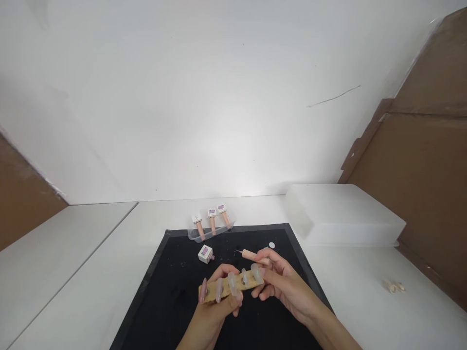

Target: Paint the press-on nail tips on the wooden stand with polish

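Note:
My left hand is closed around a yellowish strip bearing several false nails. The two at the left are mauve; those toward the right end look clear or milky. In my right hand is a nail polish brush with a pale pink handle, its bristle end pointing left over the mat. Fingers of that hand also meet the strip's right end, at the last nail; whether they grip it I cannot tell. A square polish bottle with an uncapped neck lies on its side beyond my left hand.
A black mat covers the white table. At its far edge a clear tray holds three polish bottles with pink caps. A small white disc lies behind my right hand. A white block and small beige pieces are at right.

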`<state>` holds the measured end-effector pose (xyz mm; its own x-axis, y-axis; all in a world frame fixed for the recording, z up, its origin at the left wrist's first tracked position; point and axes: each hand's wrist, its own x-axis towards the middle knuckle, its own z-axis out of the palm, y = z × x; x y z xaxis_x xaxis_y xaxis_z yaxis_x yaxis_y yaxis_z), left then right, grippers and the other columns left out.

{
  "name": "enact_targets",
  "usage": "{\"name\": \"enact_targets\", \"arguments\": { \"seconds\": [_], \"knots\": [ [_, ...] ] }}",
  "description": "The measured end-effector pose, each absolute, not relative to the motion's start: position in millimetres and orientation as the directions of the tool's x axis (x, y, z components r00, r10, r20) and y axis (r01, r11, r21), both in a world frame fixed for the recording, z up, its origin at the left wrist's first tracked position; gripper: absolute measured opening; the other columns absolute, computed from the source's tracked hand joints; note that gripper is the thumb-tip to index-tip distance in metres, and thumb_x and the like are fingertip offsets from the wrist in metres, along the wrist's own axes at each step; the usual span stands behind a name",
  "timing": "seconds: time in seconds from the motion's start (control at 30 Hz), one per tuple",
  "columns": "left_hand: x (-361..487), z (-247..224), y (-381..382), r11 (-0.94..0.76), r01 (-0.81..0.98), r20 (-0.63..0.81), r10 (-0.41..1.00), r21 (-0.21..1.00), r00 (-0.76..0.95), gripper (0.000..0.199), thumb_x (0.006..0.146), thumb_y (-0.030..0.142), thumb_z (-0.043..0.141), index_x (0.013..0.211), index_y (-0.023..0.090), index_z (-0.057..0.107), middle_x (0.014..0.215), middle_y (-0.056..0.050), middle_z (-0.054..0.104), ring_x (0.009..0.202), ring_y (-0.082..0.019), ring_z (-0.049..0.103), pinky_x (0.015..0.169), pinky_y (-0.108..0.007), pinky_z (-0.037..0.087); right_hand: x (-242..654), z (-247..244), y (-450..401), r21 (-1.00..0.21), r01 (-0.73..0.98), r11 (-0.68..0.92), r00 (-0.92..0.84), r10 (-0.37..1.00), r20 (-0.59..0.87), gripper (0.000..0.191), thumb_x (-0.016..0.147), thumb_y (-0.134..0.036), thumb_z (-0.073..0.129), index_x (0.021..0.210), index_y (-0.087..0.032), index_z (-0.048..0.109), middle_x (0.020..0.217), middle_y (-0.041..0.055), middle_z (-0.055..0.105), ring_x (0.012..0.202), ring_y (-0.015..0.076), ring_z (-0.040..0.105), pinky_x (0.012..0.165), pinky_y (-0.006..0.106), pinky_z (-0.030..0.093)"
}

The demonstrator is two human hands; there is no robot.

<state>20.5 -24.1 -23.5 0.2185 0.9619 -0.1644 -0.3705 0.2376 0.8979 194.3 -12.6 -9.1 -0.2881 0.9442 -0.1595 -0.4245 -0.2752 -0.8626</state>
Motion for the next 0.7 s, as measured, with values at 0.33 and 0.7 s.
{"name": "enact_targets", "arguments": {
  "seconds": [0.33,0.7],
  "knots": [
    [18,-39,-24,0.188,-0.32,-0.185,0.982,0.929,0.038,0.073,0.058,0.03,0.083,0.119,0.025,0.045,0.09,-0.001,0.061,0.051,-0.011,0.054,0.043,-0.024,0.041,206,-13,-3,-0.963,-0.264,0.057,0.139,0.99,0.021,0.033,0.08,-0.046,0.066,0.098,-0.019,0.065,0.066,0.0003,0.065,0.049,0.0123,0.053,0.046,0.025,0.045],
    [14,-38,-27,0.319,-0.276,-0.259,0.937,0.907,0.235,0.032,0.061,0.03,0.082,0.085,0.02,0.063,0.079,0.001,0.06,0.052,-0.01,0.052,0.045,-0.023,0.04,203,-4,-11,-0.953,-0.264,0.151,0.106,0.986,0.127,0.037,0.078,-0.055,0.064,0.081,-0.018,0.068,0.052,-0.0036,0.047,0.048,0.0123,0.04,0.044,0.025,0.035]
  ]
}}
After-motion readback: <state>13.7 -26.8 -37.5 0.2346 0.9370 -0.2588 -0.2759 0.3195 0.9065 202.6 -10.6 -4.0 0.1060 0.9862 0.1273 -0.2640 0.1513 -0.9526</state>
